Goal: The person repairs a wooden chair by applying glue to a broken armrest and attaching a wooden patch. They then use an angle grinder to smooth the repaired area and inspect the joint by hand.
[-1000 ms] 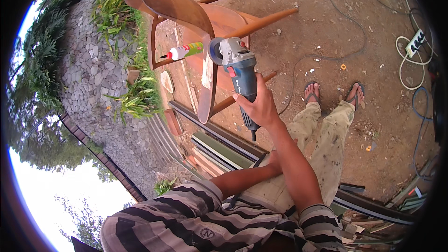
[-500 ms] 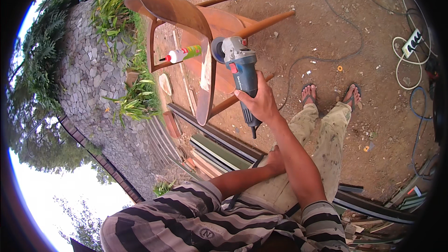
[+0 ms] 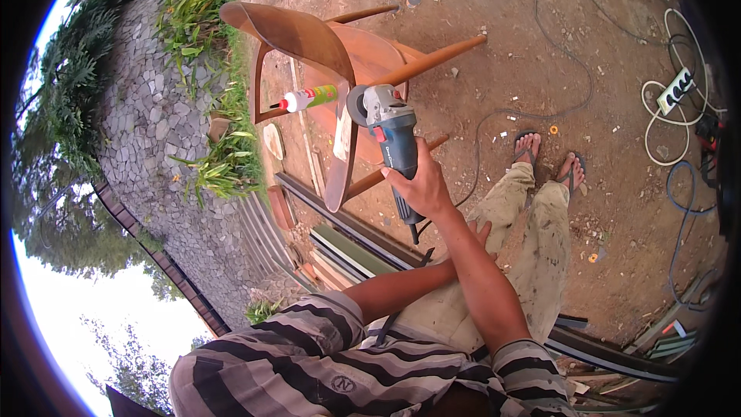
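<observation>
My right hand (image 3: 423, 187) is wrapped round the body of a blue-grey angle grinder (image 3: 399, 137). The grinder's disc (image 3: 356, 105) overlaps the edge of the curved backrest of a brown wooden chair (image 3: 309, 35); whether they touch I cannot tell. A pale, bare-looking patch (image 3: 345, 135) shows on the backrest below the disc. My left hand (image 3: 482, 236) lies on my trouser leg with its fingers apart, partly hidden behind my right forearm. A white and green glue bottle (image 3: 310, 98) with a red and black nozzle lies at the chair, left of the disc.
A dark cable (image 3: 532, 114) winds over the dirt ground. At the far right lies a white power strip (image 3: 676, 91) with coiled cord. Long boards (image 3: 351, 249) are stacked by my left leg. A stone wall (image 3: 166, 120) with plants stands on the left.
My left hand has slid rightward along my leg, and its fingers now show past my right forearm. My feet are closer together. The grinder sits slightly lower in view, still in my right hand.
</observation>
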The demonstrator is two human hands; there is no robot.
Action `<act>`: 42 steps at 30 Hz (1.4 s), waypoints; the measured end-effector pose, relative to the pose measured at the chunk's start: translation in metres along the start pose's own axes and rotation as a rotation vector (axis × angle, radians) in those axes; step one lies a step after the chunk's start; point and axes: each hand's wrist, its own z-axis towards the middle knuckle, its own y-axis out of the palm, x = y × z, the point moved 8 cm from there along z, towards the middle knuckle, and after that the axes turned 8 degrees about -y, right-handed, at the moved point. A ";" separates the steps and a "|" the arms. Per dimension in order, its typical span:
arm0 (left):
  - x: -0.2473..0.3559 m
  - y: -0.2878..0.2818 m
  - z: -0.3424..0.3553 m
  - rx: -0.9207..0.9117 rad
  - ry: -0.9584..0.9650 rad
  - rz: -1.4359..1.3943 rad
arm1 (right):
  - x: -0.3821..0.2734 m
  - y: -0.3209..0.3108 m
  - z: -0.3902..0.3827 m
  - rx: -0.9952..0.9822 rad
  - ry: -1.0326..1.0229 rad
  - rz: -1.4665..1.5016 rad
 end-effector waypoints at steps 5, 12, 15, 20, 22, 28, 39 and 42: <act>-0.001 0.010 0.017 0.180 0.081 -0.056 | -0.009 -0.007 0.014 -0.089 0.061 0.038; 0.007 -0.019 0.021 0.021 0.020 -0.031 | -0.010 -0.001 0.011 -0.042 0.047 0.057; 0.006 -0.020 0.028 0.060 0.041 -0.023 | -0.006 0.001 0.010 -0.106 0.095 0.069; 0.006 -0.028 0.028 0.024 0.046 -0.038 | 0.000 -0.003 0.030 -0.023 0.066 0.058; 0.007 -0.031 0.025 0.060 0.072 -0.056 | 0.003 -0.006 0.033 -0.029 0.059 0.048; 0.005 -0.025 0.032 0.034 0.041 -0.044 | 0.002 0.000 0.020 -0.058 0.040 0.152; 0.006 -0.028 0.029 -0.017 0.028 -0.020 | -0.005 0.005 0.010 -0.114 0.069 0.201; 0.005 -0.024 0.028 -0.007 0.057 -0.028 | -0.007 0.000 0.023 -0.074 0.090 0.169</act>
